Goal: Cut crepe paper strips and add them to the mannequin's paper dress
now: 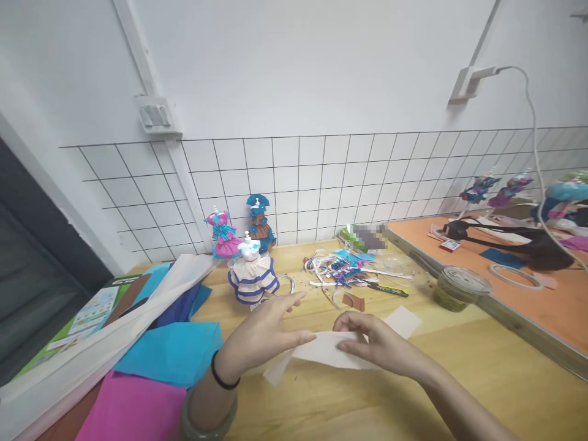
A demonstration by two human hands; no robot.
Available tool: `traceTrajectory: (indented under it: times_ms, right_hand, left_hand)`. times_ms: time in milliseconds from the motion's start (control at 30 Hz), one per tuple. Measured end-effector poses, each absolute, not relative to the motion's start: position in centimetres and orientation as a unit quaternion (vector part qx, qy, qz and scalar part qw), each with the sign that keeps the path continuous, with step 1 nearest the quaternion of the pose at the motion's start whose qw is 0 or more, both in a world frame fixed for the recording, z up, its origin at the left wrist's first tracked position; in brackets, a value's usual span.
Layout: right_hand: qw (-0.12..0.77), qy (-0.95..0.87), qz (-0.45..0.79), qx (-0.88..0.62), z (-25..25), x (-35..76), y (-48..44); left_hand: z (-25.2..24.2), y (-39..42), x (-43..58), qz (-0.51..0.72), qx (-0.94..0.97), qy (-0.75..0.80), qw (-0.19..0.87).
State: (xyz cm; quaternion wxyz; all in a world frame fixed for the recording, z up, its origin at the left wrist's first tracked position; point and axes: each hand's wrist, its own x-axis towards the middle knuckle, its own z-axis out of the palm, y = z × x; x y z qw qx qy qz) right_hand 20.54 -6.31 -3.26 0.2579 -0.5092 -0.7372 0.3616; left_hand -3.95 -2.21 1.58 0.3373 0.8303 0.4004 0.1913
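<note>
At lower centre, the left hand point(266, 334) and right hand point(374, 344) each pinch an end of a thin, matte cream paper strip point(321, 354) just above the pale wooden table point(459, 380). Smooth cyan sheets point(174, 352) lie lower left, and a striped doll dress point(253, 280) stands behind the hands. The green packet point(356, 236) has a blurred label. Bare wood spreads lower right.

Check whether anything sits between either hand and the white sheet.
Nothing visible. The right hand pinches the white sheet; the left hand rests stretched fingers on its other end, grip unclear. The striped doll dress and scrap pile sit further back on the table, apart from it.
</note>
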Motion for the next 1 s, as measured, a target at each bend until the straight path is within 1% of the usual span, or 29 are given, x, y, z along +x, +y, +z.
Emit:
traceTrajectory:
  times_ms: [100,233,400,467,600,767,900,1000]
  right_hand:
    - [0.26,-0.741,0.351,-0.51,-3.0,20.8,-5.7]
    - [0.247,-0.746,0.356,-0.506,-2.5,20.4,-5.3]
    - [0.238,-0.748,0.365,-0.501,-2.0,20.0,-5.1]
    - [0.229,-0.747,0.374,-0.5,-2.1,20.2,-5.0]
    - [0.228,-0.757,0.371,-0.487,-2.6,20.3,-4.9]
    - [0.235,-0.772,0.394,-0.441,-2.8,19.7,-4.8]
    - [0.214,-0.767,0.393,-0.46,-3.0,20.9,-4.6]
    - [0.217,-0.753,0.403,-0.473,-3.6,22.9,-4.7]
  left_hand:
    - [1.2,-2.3,-3.6,0.147,0.845,0.388,0.338]
    - [0.3,-2.2,-2.6,0.143,0.866,0.366,0.309]
    - [-0.2,-1.6,-2.2,0.116,0.868,0.368,0.312]
    - [-0.3,-1.3,-2.3,0.126,0.863,0.381,0.307]
    - [-1.2,-1.1,-2.0,0.146,0.853,0.37,0.338]
    - [-2.5,-0.8,-0.8,0.113,0.85,0.334,0.392]
    - [-1.7,-0.4,-1.6,0.078,0.851,0.354,0.381]
    - [-0.9,-0.1,-3.0,0.041,0.849,0.36,0.386]
